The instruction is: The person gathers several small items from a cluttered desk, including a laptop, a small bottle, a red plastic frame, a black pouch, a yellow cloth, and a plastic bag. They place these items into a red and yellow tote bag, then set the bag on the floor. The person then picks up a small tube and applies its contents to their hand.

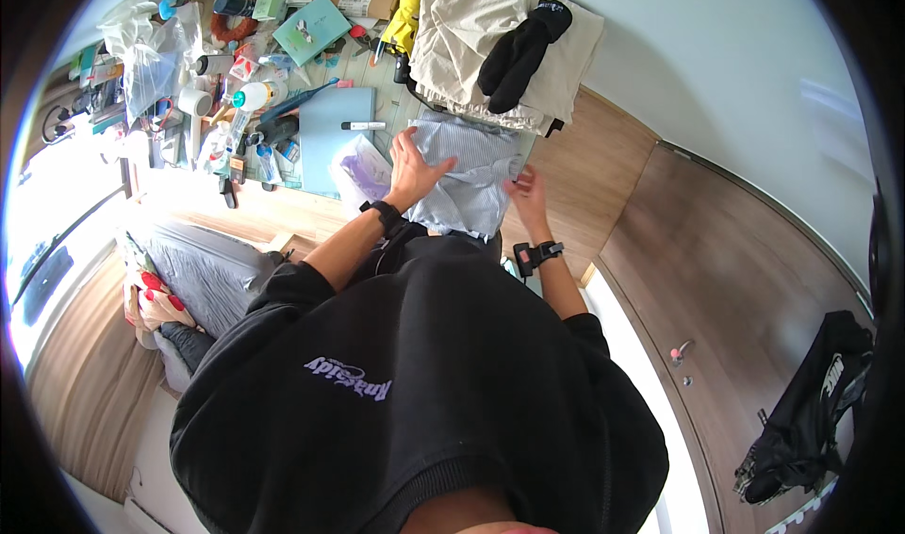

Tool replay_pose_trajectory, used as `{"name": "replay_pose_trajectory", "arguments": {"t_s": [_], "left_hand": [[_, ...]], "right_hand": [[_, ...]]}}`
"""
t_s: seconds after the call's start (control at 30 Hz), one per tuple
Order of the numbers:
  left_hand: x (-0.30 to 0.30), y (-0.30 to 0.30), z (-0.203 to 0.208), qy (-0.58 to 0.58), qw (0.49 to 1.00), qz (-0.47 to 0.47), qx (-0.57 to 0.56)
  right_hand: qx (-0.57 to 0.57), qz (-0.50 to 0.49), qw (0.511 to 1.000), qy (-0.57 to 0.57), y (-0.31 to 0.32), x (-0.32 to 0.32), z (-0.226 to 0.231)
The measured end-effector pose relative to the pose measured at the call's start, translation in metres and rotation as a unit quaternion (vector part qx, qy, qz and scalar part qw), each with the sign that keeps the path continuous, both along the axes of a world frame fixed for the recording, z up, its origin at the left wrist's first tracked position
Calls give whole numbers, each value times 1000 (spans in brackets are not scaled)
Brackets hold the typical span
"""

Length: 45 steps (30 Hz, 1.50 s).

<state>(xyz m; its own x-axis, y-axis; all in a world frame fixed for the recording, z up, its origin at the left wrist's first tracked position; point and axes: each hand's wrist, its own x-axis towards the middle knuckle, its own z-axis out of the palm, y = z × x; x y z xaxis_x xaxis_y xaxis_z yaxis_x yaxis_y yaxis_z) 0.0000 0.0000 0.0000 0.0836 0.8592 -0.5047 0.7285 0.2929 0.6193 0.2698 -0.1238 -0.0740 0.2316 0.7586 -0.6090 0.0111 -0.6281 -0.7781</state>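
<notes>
Hands flat, unclenched: left hand [412, 168] and right hand [528, 193] pressing striped shirt [468, 180]; teal box [312, 29] beyond.

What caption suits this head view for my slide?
Both hands, left hand and right hand, press a striped shirt on a cluttered desk.

Pale wall [716, 53] above, wood-grain door [754, 279] at right. Cluttered desk [311, 129] against it. Bright daylight flooding from left window [47, 223].

Teal flat box [312, 29] on cluttered desk [283, 199]
</notes>
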Motion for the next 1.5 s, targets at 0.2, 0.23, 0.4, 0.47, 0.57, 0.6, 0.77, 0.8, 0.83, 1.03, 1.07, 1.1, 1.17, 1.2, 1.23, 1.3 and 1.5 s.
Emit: {"name": "replay_pose_trajectory", "arguments": {"t_s": [0.2,0.23,0.4,0.47,0.57,0.6,0.77,0.8,0.83,1.03,1.07,1.1,1.17,1.2,1.23,1.3,1.5], "left_hand": [[10,-7,-25,94,990,65,-85],[6,-4,-27,79,989,88,-88],[-10,15,-35,52,971,53,-228],[-10,13,-34,54,975,41,-210],[-8,16,-26,59,977,-12,-203],[-6,22,-20,64,976,-36,-205],[19,45,49,-88,970,59,220],[28,58,65,-94,962,45,253],[40,70,79,-104,944,27,311],[138,149,113,-14,966,-71,249],[145,159,110,-18,976,-86,199],[149,165,104,-15,983,-93,155],[148,177,94,-13,992,-98,83],[142,179,89,-20,991,-84,99],[131,181,87,-55,989,-76,111],[96,185,90,-195,981,13,-7],[-15,156,145,-412,896,164,-15]], "right_hand": [[-52,50,984,-163,-4,-44,10],[-73,57,992,-86,2,-37,12],[-69,47,993,82,8,-29,14],[-18,12,988,152,3,-32,19],[0,0,987,164,4,-22,40],[-22,3,989,145,8,-16,51],[58,118,991,28,4,52,122],[52,130,990,2,2,69,141],[62,143,988,-21,1,85,160],[85,173,963,-188,19,145,289],[81,161,961,-211,26,148,306],[92,155,958,-223,33,149,319],[133,133,951,-246,47,147,338],[160,117,946,-255,53,145,342],[182,101,941,-266,58,142,344],[235,66,937,-250,67,137,341],[328,-37,939,-91,87,115,305]]}}
